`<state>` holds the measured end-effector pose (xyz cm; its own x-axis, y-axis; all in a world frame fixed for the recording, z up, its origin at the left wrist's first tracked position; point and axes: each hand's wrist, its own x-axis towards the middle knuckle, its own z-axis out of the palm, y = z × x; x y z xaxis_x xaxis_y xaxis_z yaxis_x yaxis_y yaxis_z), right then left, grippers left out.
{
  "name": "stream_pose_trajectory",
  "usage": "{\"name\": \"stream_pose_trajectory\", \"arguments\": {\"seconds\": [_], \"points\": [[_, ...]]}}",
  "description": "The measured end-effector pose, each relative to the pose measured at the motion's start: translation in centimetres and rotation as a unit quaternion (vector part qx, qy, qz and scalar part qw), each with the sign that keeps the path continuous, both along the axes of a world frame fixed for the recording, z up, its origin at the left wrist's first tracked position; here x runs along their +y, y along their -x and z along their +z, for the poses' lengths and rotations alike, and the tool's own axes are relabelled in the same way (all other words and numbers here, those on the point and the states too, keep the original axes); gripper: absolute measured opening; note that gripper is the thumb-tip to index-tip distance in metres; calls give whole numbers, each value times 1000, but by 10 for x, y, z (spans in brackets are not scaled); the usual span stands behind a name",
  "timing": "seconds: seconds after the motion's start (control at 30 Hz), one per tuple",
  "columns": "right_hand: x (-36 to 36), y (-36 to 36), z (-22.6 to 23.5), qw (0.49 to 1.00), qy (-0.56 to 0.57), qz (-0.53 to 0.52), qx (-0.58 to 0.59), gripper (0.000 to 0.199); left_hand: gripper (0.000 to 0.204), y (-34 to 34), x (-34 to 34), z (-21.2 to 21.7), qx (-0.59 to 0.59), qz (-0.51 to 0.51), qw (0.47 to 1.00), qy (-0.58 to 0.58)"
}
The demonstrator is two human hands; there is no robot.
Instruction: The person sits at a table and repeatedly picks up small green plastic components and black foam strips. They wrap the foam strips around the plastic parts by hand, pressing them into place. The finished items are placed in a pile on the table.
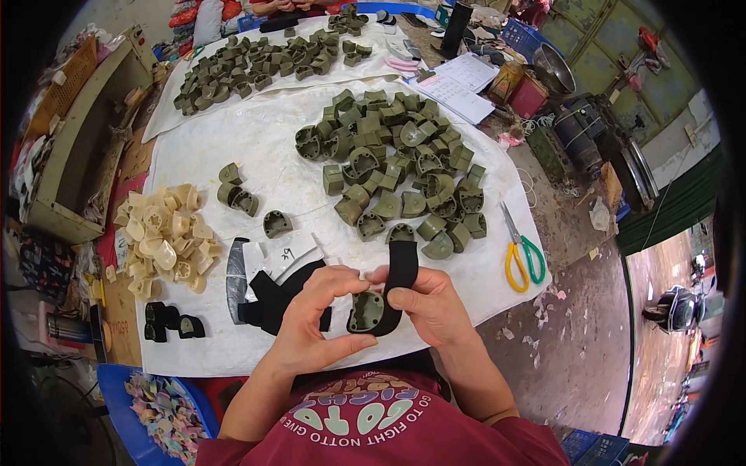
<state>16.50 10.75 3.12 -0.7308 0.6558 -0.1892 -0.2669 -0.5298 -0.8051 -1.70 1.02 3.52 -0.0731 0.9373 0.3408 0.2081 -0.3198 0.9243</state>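
Near the table's front edge I hold an olive-green plastic shoe heel (364, 311), its hollow, holed side facing up. My left hand (315, 314) curves round its left side, with the thumb along the lower edge and the fingertips by the upper edge. A black fabric strip (402, 268) runs round the heel's lower and right sides. My right hand (434, 307) pinches it against the heel, and its free end stands up beyond the fingers. More black fabric pieces (289, 293) lie beside my left hand. Farther left sit several black-covered heels (159, 317).
Bare green heels (412, 155) are heaped beyond my hands, with another pile (256, 66) farther back. Cream heels (167, 233) lie at left. Scissors (522, 252) with yellow and green handles rest at the right edge. A blue basin (116, 388) of scraps stands lower left. Another person's hands (284, 6) show at the far end.
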Motion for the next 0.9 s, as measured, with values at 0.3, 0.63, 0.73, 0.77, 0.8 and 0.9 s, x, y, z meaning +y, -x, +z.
{"name": "stream_pose_trajectory", "arguments": {"seconds": [0.3, 0.63, 0.73, 0.77, 0.8, 0.9], "points": [[-21, 12, -8, 933, -319, -139, -86, 20, 47, -17, -2, -3, -16, 116, 986, 119], [-2, 5, -3, 985, -161, -55, -16, 17, 44, -12, -5, 3, 53, 65, 996, 35], [1, 3, -4, 993, -115, -35, -9, 15, 46, -13, -7, 10, 83, 52, 994, 43], [2, 3, -4, 994, -103, -31, -3, 15, 47, -13, -8, 14, 94, 40, 994, 50], [2, 2, -5, 995, -92, -26, 3, 15, 48, -13, -8, 16, 105, 28, 992, 58], [6, -4, -4, 997, -78, 27, 8, 14, 49, -10, -7, 16, 97, -6, 994, 53]]}}
